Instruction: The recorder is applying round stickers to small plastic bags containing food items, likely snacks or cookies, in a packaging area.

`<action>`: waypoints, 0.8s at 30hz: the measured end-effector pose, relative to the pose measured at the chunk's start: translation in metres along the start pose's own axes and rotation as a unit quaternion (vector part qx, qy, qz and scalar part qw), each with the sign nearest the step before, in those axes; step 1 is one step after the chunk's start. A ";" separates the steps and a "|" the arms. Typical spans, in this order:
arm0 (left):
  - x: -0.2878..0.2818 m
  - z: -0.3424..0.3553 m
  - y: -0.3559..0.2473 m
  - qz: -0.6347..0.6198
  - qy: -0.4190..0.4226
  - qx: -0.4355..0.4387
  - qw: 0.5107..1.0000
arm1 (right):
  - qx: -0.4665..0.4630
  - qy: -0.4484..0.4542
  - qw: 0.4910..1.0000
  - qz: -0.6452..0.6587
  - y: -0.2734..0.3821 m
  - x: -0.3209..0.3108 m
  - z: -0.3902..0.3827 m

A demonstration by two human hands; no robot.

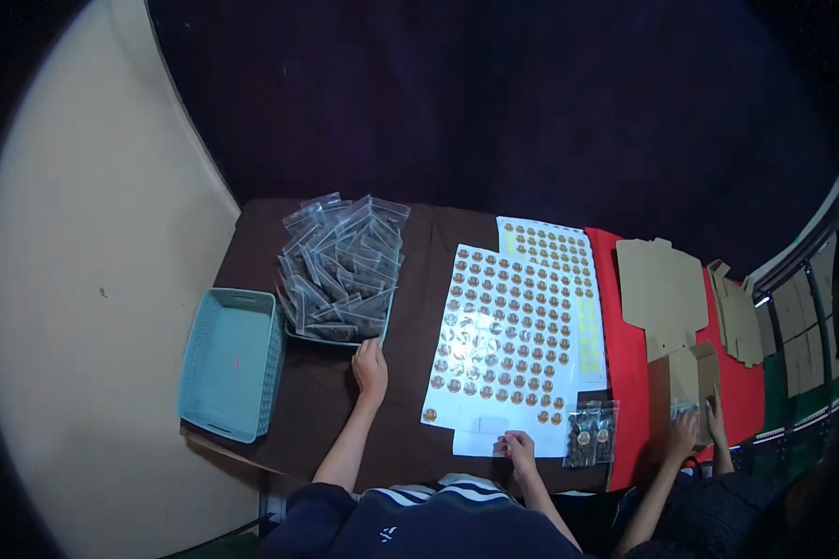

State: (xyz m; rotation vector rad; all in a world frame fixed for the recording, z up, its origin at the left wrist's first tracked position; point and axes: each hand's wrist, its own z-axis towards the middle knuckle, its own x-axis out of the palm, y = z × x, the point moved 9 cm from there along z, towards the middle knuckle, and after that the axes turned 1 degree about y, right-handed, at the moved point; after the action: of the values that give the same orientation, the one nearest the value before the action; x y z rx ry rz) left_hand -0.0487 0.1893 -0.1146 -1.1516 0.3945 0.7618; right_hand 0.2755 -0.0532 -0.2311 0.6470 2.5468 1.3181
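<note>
My left hand (370, 370) has its fingers curled at the near right corner of a blue-green basket (324, 340), which is heaped with clear zip bags (340, 270) of dark contents. At the lower edge of a white sheet of round brown stickers (503, 326), my right hand (520, 449) is closed with the fingertips together. Whatever is in that pinch is too small to make out. Just right of it lie clear zip bags (591, 436) with dark contents and round stickers on their fronts.
An empty blue-green basket (233, 359) stands at the left table edge. Beneath the front sheet lies a second sticker sheet (589, 326). On the red cloth (629, 373) at right are flat cardboard boxes (662, 284). A co-worker's hands (686, 430) hold a bag at an open cardboard box (685, 373).
</note>
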 end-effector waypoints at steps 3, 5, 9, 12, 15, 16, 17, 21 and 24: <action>-0.012 -0.025 -0.018 -0.004 0.040 0.010 0.999 | 0.008 0.000 1.000 0.003 0.001 0.003 -0.003; -0.016 -0.044 -0.017 -0.028 0.054 0.009 0.998 | 0.015 0.003 1.000 0.004 0.003 0.010 -0.004; -0.032 -0.072 -0.041 -0.100 0.066 -0.052 0.991 | 0.019 0.017 1.000 0.004 0.002 0.011 -0.005; -0.061 -0.079 -0.043 -0.122 -0.005 -0.067 0.990 | 0.020 0.020 1.000 -0.011 0.001 0.012 -0.006; -0.108 -0.064 -0.042 -0.064 -0.142 -0.030 0.987 | 0.010 0.019 1.000 -0.008 -0.003 0.007 -0.007; -0.117 -0.053 -0.051 0.026 -0.126 -0.007 0.992 | 0.004 0.024 1.000 -0.010 -0.011 0.001 -0.002; -0.124 -0.041 -0.059 0.117 -0.109 0.016 0.987 | 0.005 0.023 1.000 -0.007 -0.011 0.002 -0.004; -0.134 -0.028 -0.017 0.073 -0.086 0.007 0.994 | 0.009 0.043 0.999 -0.002 -0.005 0.016 -0.008; -0.140 -0.032 -0.053 0.130 -0.074 0.052 0.987 | -0.009 0.046 0.999 -0.024 0.004 0.025 -0.009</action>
State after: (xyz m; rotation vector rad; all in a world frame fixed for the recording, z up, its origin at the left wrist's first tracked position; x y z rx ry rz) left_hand -0.1042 0.1028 -0.0014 -0.9492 0.4605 1.0366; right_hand 0.2511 -0.0464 -0.2224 0.5306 2.6011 1.3836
